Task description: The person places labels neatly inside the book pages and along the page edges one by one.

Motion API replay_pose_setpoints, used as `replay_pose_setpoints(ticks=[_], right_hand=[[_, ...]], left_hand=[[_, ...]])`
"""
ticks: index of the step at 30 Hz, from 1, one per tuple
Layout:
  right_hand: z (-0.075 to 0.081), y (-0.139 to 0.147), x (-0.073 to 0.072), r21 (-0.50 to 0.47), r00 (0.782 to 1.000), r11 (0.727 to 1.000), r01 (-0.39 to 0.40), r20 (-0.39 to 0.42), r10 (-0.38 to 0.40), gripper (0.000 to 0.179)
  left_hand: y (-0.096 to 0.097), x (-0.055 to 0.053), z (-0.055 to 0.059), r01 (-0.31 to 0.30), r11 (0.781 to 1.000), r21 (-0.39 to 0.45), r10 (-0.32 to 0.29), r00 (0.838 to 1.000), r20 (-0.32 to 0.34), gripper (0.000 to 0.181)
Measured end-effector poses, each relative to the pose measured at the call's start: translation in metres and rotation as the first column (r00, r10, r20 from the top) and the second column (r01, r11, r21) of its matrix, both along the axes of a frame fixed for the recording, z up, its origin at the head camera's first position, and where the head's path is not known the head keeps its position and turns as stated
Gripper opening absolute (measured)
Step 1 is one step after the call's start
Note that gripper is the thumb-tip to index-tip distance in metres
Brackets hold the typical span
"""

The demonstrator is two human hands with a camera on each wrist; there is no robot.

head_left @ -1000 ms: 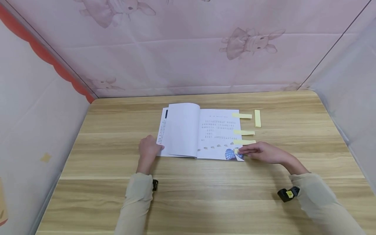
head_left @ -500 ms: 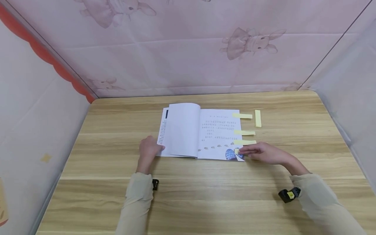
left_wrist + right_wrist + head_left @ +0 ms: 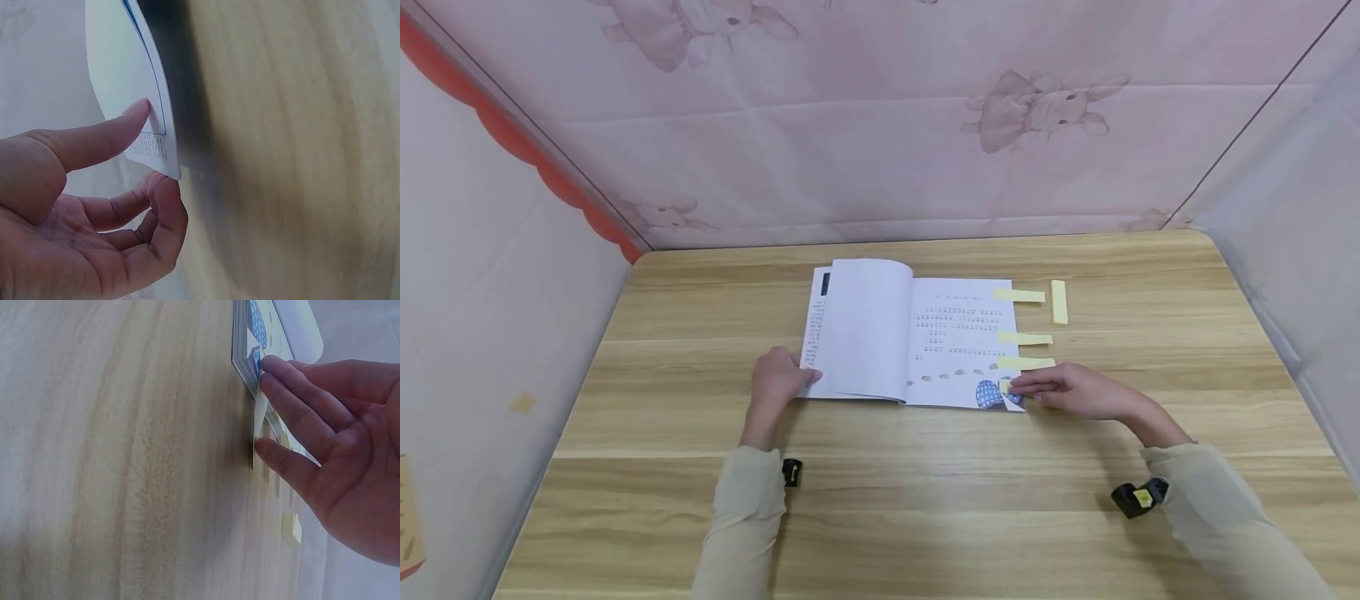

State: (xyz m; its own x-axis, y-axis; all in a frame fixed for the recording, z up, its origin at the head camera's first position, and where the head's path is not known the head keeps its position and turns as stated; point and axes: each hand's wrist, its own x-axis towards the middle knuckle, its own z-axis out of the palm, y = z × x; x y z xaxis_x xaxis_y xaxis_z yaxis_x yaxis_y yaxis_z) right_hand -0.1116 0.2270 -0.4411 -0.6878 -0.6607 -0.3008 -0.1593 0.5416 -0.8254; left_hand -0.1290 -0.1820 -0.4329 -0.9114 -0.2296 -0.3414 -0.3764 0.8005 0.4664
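Note:
A book (image 3: 955, 342) lies spread on the table, several left-hand pages curving up near its spine. My left hand (image 3: 775, 379) pinches the book's left lower edge. In the left wrist view the thumb presses on the white pages (image 3: 119, 69) and curled fingers sit beneath the corner. My right hand (image 3: 1078, 392) rests with straight fingers on a pale yellow sticky strip (image 3: 1004, 386) at the lower right corner, over a blue checked picture. The right wrist view shows that strip (image 3: 259, 415) jutting past the page edge, a fingertip touching its outer part.
Along the right page edge, three more yellow strips (image 3: 1027, 363) stick out over the wooden table (image 3: 925, 508). A narrow yellow sticky-note pad (image 3: 1059, 302) lies right of them. A pink rabbit-print curtain (image 3: 850, 167) hangs behind the table.
My left hand has shifted slightly left, and the book's left side has risen a little. The right hand stays on the strip at the corner.

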Motion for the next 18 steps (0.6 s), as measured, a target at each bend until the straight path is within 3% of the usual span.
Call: replay_pose_setpoints(ticks=[18], right_hand=[[0.002, -0.001, 0.002, 0.024, 1.0, 1.0, 0.017, -0.015, -0.017, 0.034]], left_hand=[[0.017, 0.013, 0.034, 0.018, 0.999, 0.04, -0.012, 0.986, -0.166, 0.032]])
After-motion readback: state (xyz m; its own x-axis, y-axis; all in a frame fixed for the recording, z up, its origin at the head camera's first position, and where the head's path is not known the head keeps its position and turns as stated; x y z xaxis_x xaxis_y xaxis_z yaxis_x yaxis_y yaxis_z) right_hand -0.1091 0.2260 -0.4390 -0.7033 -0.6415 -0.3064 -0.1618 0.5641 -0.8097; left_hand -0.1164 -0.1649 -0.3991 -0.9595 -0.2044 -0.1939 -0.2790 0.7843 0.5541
